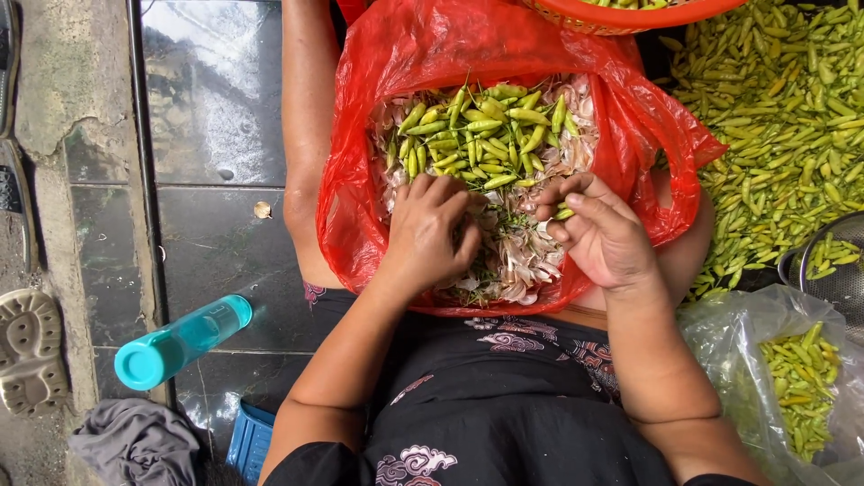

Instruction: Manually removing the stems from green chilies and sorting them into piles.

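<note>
While the red plastic bag point(378, 171) lies open across the person's lap, both hands work inside it among green chillies point(477, 135) and pale garlic skins point(522, 265). The left hand point(432, 234) is curled palm-down into the heap, its fingers bent around something small that I cannot make out, so whether it truly grips anything stays unclear. The right hand point(598, 234) pinches a single green chilli point(564, 212) between thumb and fingertips, just at the near edge of the chilli pile. Judging from this, the step in hand is picking chillies out one at a time and handling each, perhaps pulling stems. A next move would call for a fine pinch and a steady pull, with the loose skins kept from spilling over the bag's rim.

A large heap of chillies point(783, 117) covers the floor to the right, beside a metal strainer point(832, 270) and a clear bag of chillies point(796, 378). An orange basket point(630, 16) sits at the top. A turquoise bottle point(180, 342) lies on the dark tiles to the left, near a grey cloth point(135, 441).
</note>
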